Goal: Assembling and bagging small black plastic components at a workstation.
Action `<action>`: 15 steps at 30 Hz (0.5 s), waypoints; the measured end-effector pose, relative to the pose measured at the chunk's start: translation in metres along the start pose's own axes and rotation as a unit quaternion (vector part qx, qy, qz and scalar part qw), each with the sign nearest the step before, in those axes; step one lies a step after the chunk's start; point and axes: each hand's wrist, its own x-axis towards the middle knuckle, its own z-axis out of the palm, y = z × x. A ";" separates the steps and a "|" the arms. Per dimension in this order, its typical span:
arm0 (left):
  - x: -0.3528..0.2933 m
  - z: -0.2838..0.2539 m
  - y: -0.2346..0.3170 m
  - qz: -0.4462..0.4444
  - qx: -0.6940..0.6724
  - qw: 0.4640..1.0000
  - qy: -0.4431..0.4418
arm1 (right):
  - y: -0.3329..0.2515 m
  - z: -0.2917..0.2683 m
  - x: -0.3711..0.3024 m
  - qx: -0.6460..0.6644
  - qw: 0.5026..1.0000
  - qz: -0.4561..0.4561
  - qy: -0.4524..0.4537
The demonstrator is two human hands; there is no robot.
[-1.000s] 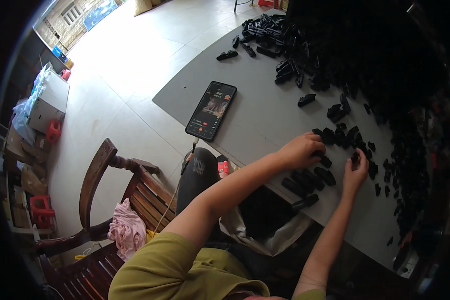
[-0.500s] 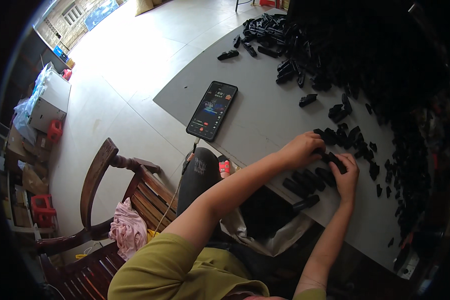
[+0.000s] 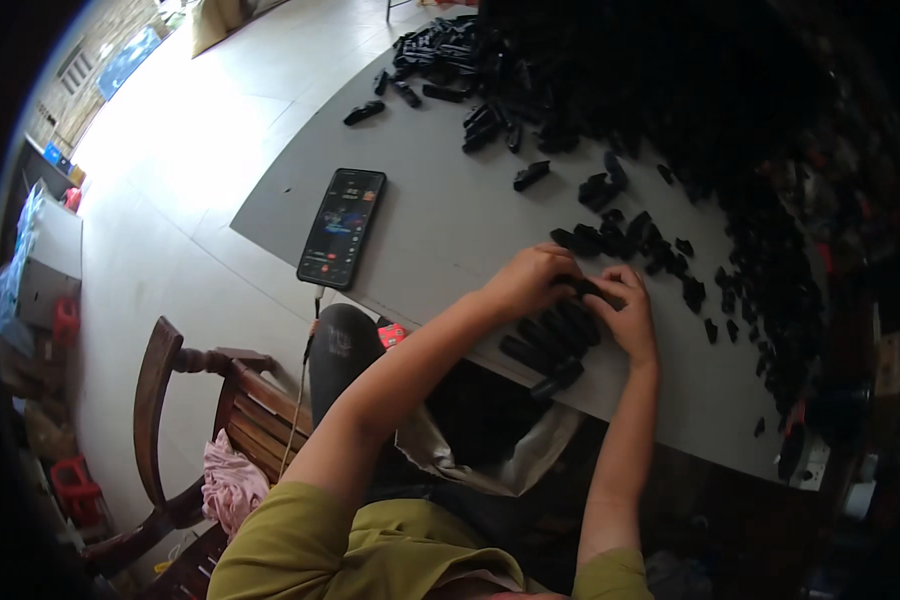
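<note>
Over the grey table (image 3: 430, 225), my left hand (image 3: 533, 282) and my right hand (image 3: 627, 318) meet at a small black plastic piece (image 3: 586, 286). Both hands have their fingers closed on it, one at each end; the fingers partly hide its shape. Just below them, nearer to me, several finished-looking long black pieces (image 3: 545, 342) lie side by side, with one more (image 3: 558, 380) set across at the table's edge. Beyond my hands is a loose scatter of smaller black parts (image 3: 635, 235).
A large dark heap of black parts (image 3: 450, 50) covers the far and right side of the table. At left lies a lit phone (image 3: 342, 228) with a cable plugged in. A pale open bag (image 3: 518, 478) hangs by my lap. A wooden chair (image 3: 155, 400) holds pink cloth (image 3: 232, 482).
The whole view has swung, so the table and its contents sit further left in the picture. Both hands stay together on the black piece, with the right fingers slightly shifted.
</note>
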 end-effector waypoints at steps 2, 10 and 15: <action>0.002 -0.001 0.000 0.010 -0.010 1.000 -0.023 | -0.007 -0.006 0.003 0.162 0.977 0.134 0.039; 0.009 0.000 0.000 -0.002 0.003 0.999 0.041 | 0.014 -0.004 0.009 0.026 0.969 0.100 0.225; 0.019 -0.003 0.008 -0.049 0.144 0.984 0.094 | 0.021 0.005 0.005 -0.065 0.966 0.199 0.154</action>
